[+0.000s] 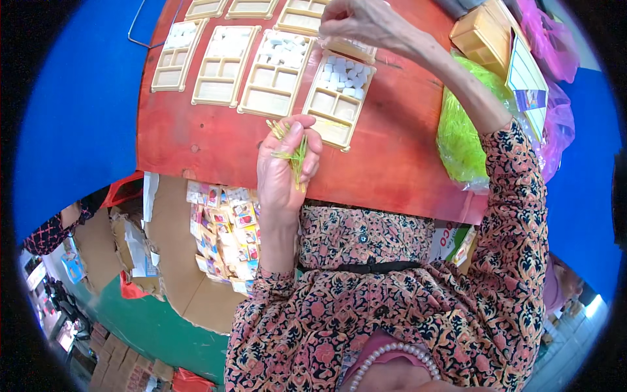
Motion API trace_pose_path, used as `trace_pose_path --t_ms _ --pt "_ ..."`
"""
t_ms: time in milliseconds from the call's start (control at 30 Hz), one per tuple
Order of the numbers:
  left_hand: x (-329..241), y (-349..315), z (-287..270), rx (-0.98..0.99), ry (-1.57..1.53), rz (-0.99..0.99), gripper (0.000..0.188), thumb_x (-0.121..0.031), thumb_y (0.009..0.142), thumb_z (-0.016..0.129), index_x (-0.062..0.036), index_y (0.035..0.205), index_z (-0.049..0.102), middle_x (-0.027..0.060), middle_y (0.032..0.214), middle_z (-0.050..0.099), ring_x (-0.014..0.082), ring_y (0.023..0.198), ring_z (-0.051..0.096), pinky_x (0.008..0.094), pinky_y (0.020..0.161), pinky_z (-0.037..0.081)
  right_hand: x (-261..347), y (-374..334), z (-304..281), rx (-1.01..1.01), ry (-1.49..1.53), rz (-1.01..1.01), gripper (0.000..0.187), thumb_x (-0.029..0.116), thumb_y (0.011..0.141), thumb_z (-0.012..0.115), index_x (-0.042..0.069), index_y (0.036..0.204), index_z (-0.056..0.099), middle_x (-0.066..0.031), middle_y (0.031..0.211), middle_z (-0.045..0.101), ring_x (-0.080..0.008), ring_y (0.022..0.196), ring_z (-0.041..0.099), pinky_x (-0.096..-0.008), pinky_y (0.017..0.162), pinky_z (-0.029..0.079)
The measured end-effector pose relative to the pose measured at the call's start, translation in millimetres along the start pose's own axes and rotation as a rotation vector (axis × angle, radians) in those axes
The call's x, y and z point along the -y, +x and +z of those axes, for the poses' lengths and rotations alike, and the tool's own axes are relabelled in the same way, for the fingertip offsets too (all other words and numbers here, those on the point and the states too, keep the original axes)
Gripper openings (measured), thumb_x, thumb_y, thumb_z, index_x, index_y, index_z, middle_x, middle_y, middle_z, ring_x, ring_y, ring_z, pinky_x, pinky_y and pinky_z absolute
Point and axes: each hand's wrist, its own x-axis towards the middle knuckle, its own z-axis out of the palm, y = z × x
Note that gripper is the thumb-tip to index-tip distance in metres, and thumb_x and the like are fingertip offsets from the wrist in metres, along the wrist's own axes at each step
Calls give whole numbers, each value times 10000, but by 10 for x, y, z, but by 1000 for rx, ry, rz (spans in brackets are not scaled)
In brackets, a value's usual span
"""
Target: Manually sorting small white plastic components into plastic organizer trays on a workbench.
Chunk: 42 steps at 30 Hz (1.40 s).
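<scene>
My left hand (287,163) is closed around a small bunch of thin yellow-green sticks (300,160), whose ends poke out past the fingers. It is just in front of a cream compartment tray (341,139) that has white pieces (344,75) in its far section and a few greenish strands in its near one. My right hand (362,25) reaches to the far side, above another tray, its fingers bent together; whatever they may hold is hidden. More cream trays stand in rows to the left, such as one tray (266,102) with white pieces in its far section.
The trays stand on a red table (215,140). At right lie a bag of bright green strands (462,124), stacked cream trays (482,39) and purple plastic bags (555,46). Below the table edge at left is a cardboard box (179,261) of small printed packets (228,235).
</scene>
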Motion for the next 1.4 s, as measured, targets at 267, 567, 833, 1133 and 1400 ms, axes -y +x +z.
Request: trace_pose_path --t_ms 267,567,833,1133,1400 --pt "-78 12 -36 -36 -22 33 251 -213 966 437 5 1042 535 95 726 565 70 452 396 179 383 282 -231 41 -41 -143 336 29 218 182 772 626 -32 779 668 -59 593 595 -94 549 523 -275 511 428" --pt "-183 156 -182 -63 -34 76 266 -220 963 443 20 1043 526 100 731 566 77 470 410 183 389 287 0 126 260 -76 -115 -202 60 63 716 608 5 703 601 -171 608 569 -328 614 592 -393 547 458" --pt "-242 203 -207 -53 7 73 307 -222 962 446 44 1095 519 95 741 581 74 474 419 178 390 300 -244 136 527 -298 -208 -466 56 62 737 567 24 751 528 -160 661 531 -327 667 557 -403 588 434" --pt "-236 195 -204 -74 38 62 319 -223 962 446 54 1099 521 90 742 588 66 473 416 176 389 299 -125 275 531 -111 -412 -98 99 85 768 579 -5 784 539 -144 679 545 -288 666 554 -395 598 434" --pt "-243 194 -187 -106 103 69 314 -233 959 457 46 1083 531 91 730 590 65 459 408 179 372 290 -130 454 652 -485 -182 -567 154 50 732 578 17 822 457 -164 666 477 -335 675 510 -427 593 402"
